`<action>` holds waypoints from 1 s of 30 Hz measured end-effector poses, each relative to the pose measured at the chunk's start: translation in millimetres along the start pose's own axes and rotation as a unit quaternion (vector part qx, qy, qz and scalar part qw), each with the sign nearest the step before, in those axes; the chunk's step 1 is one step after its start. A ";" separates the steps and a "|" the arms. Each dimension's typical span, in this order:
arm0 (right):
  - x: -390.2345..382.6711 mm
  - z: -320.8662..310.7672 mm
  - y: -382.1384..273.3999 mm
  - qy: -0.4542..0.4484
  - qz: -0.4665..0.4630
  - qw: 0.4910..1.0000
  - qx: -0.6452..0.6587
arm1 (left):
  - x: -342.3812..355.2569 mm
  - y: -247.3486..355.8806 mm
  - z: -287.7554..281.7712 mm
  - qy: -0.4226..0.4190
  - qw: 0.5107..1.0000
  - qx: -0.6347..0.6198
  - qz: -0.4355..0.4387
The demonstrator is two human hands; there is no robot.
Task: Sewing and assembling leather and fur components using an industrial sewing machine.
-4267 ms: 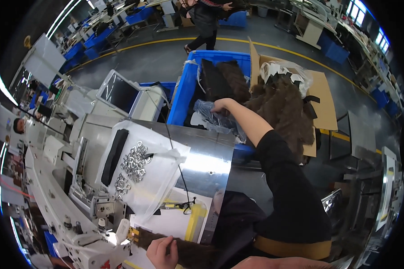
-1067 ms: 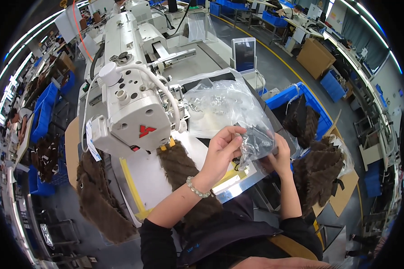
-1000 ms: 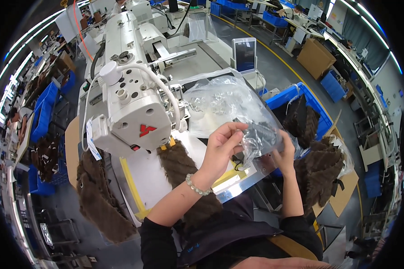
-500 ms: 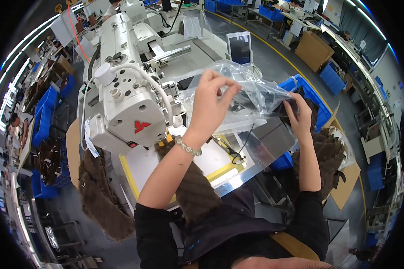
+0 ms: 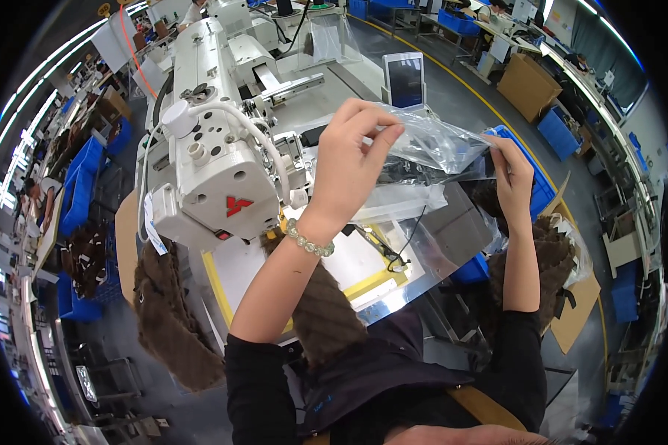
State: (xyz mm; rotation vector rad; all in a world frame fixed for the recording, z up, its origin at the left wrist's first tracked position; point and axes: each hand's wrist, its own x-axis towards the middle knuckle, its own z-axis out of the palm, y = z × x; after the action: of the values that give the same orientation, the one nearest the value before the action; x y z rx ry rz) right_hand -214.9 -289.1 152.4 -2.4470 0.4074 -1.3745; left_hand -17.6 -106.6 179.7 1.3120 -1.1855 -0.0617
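Note:
A crumpled piece of clear plastic film (image 5: 445,148) stretches between my two hands above the sewing machine's work area; whether it is a bag or a sheet I cannot tell. My left hand (image 5: 352,163) pinches thumb and fingers together at its left side. At the right end, my right hand (image 5: 512,178) grips a gathered corner between thumb and fingers. Beneath my left forearm, a strip of brown furry fabric (image 5: 323,311) runs from the machine toward my lap. The white sewing machine (image 5: 223,163) stands just left of my left hand.
A yellow-edged white plate (image 5: 234,274) lies under the machine head. Brown furry pieces hang at left (image 5: 171,326) and fill a cardboard box (image 5: 575,315) at right. A blue crate (image 5: 531,174) sits behind my right hand. Beyond the film stands a small screen (image 5: 404,81).
My right hand has shifted slightly right and up, drawing the film tauter. My left hand keeps its pinch. The whole view has shifted a little.

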 end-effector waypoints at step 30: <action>112.0 -3.6 -2.9 -0.044 0.002 0.999 0.008 | -102.0 -142.7 -1.1 -0.091 0.968 0.189 -0.135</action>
State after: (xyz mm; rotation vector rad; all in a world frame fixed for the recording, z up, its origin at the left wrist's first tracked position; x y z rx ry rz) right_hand -161.6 -330.4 242.0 -2.4822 0.3800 -1.2578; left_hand 16.2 -90.2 8.4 1.8325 -1.2030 -0.1631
